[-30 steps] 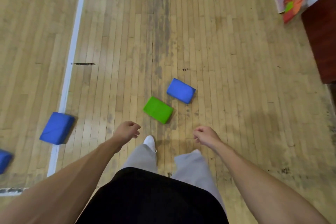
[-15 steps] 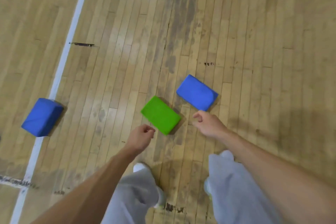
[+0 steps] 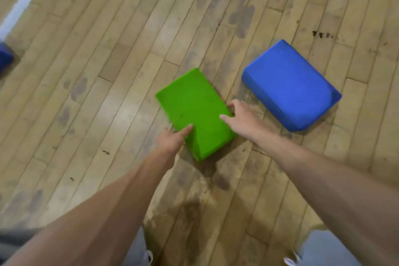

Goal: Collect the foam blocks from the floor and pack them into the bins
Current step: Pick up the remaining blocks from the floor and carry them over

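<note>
The green block (image 3: 195, 112) lies flat on the floor (image 3: 103, 97) at mid-frame. We judge it light, soft and easy to squash, so it is best clamped by its long sides. Our left hand (image 3: 170, 140) pinches its lower-left edge, thumb on top; our right hand (image 3: 241, 119) grips its right edge. The blue block (image 3: 289, 86) sits nearby at right, not touching, with open boards to the left

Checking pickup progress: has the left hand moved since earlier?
Yes. The left hand reached forward to the green block, now holding its near-left edge.
</note>
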